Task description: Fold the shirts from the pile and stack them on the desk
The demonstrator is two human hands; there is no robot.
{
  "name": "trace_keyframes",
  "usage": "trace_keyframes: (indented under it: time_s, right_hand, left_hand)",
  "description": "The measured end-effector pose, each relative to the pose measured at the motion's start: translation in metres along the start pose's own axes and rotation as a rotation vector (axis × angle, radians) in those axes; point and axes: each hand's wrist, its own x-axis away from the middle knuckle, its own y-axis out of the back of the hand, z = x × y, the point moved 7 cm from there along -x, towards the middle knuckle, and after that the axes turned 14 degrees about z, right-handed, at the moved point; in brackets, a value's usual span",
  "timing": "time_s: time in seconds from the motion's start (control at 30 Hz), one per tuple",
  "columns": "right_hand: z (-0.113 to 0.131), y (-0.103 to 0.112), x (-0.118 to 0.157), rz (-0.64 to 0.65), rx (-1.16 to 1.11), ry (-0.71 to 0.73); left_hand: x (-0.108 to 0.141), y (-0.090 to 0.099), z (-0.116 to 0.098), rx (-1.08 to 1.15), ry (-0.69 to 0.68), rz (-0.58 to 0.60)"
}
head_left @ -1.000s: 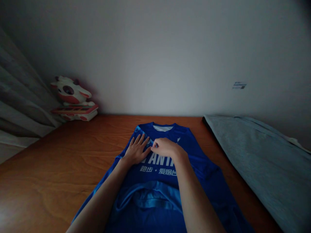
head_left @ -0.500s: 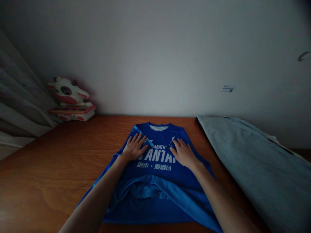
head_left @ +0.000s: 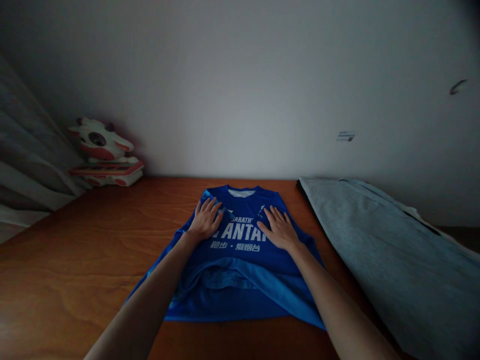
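A blue shirt (head_left: pixel 236 257) with white lettering lies on the wooden table, its collar toward the wall. Its front hem is rumpled and lifted in a fold, so the back layer shows beneath. My left hand (head_left: pixel 205 220) rests flat on the left chest of the shirt, fingers spread. On the right chest, my right hand (head_left: pixel 279 228) lies flat as well, its fingers apart. Part of the print is hidden under both hands.
Grey folded fabric (head_left: pixel 375 240) covers the right side of the wooden table (head_left: pixel 75 265). A cow-shaped toy keyboard (head_left: pixel 107 152) stands at the back left beside a curtain (head_left: pixel 26 165). The wall (head_left: pixel 240 90) runs along the table's far edge.
The shirt has shifted slightly away from me, toward the wall, with both hands still flat on it. More table shows below its hem. The view has turned a little to the right.
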Motion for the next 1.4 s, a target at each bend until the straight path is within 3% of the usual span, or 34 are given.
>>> trace_keyframes:
  time_s: [0.07,0.17,0.3,0.37,0.47,0.6,0.8,1.0,1.4]
  right_hand:
    - [0.005,0.012,0.008,-0.14,0.014,0.03]
    - [0.016,0.032,0.032,-0.31,0.032,0.181]
    - [0.005,0.047,0.092,-0.29,-0.121,0.348]
    - [-0.011,0.045,0.133,-0.252,-0.18,0.381]
    - [-0.037,0.029,0.192,-0.259,-0.169,0.342]
    - [-0.053,0.005,0.237,-0.294,-0.111,0.331]
    - [-0.06,-0.003,0.237,-0.346,-0.139,0.328]
    - [-0.066,-0.011,0.233,-0.414,-0.089,0.359]
    - [-0.069,-0.017,0.235,-0.401,-0.14,0.321]
  left_hand:
    - [0.006,0.013,-0.011,0.004,-0.107,-0.068]
    - [0.026,0.032,-0.025,0.065,-0.286,-0.055]
    - [0.093,0.054,-0.014,0.172,-0.348,0.029]
    - [0.142,0.053,0.001,0.156,-0.304,0.06]
    - [0.215,0.041,0.025,0.069,-0.125,-0.03]
    - [0.274,0.023,0.036,0.011,0.09,-0.182]
    - [0.28,0.03,0.028,0.008,0.15,-0.288]
    - [0.277,0.027,0.038,0.025,0.155,-0.255]
    - [0.277,0.021,0.048,0.118,0.287,-0.235]
